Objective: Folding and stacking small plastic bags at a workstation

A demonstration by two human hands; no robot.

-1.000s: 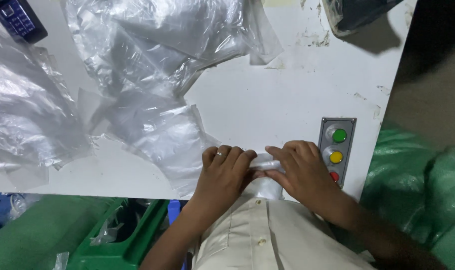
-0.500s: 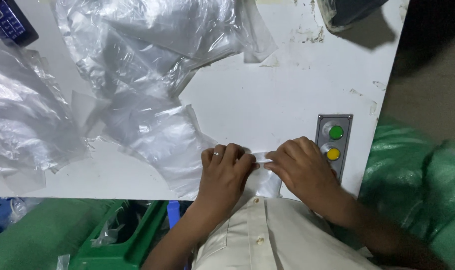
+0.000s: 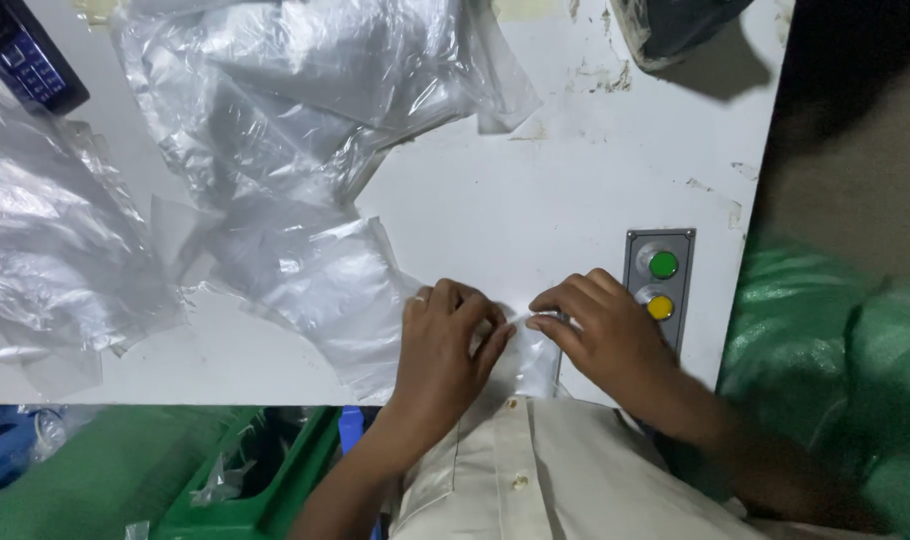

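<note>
— What are the fingers doing?
— The left hand (image 3: 443, 345) and right hand (image 3: 607, 335) are both pinching a small clear plastic bag (image 3: 523, 352), fingertips nearly meeting over it.
— Where is it lying?
— At the near edge of the white tabletop (image 3: 535, 200), just left of the button panel (image 3: 659, 282).
— And beyond?
— Loose plastic sheets (image 3: 305, 130) are spreading toward the far-left corner, beside a dark handset (image 3: 25, 60).

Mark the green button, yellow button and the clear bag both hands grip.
green button (image 3: 663, 265), head view, cap centre
yellow button (image 3: 660, 307), head view, cap centre
clear bag (image 3: 531, 352), head view, film between hands
</note>
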